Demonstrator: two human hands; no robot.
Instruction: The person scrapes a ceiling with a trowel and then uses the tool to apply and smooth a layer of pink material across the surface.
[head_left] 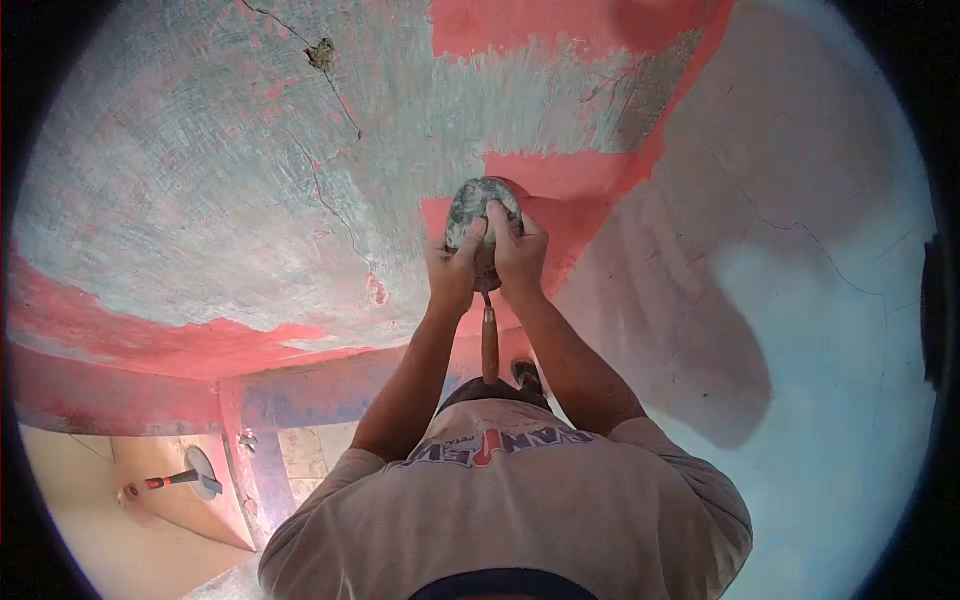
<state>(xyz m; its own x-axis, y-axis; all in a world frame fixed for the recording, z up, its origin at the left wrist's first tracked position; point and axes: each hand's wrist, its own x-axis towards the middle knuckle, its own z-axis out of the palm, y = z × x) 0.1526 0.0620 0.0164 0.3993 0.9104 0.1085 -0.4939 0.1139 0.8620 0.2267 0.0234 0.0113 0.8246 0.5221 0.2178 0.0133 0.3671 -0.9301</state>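
Note:
A trowel [467, 208] with a rounded, grey-green stained blade is in both my hands, its wooden handle [490, 345] pointing down toward my body. My left hand [453, 262] grips the blade's left edge, the thumb lying across its face. From the other side my right hand [520, 250] clasps the blade's right edge, its thumb also on the face. The fingers behind the blade are hidden. Beyond the blade is the wall [240, 190], pink paint over part of it and scraped grey over the rest.
Cracks and a small hole [321, 55] mark the grey wall. A pale blue wall [830, 370] with a crack stands at the right, my shadow on it. At lower left are a tool with a red and black handle [168, 481] and a round grey disc [203, 470].

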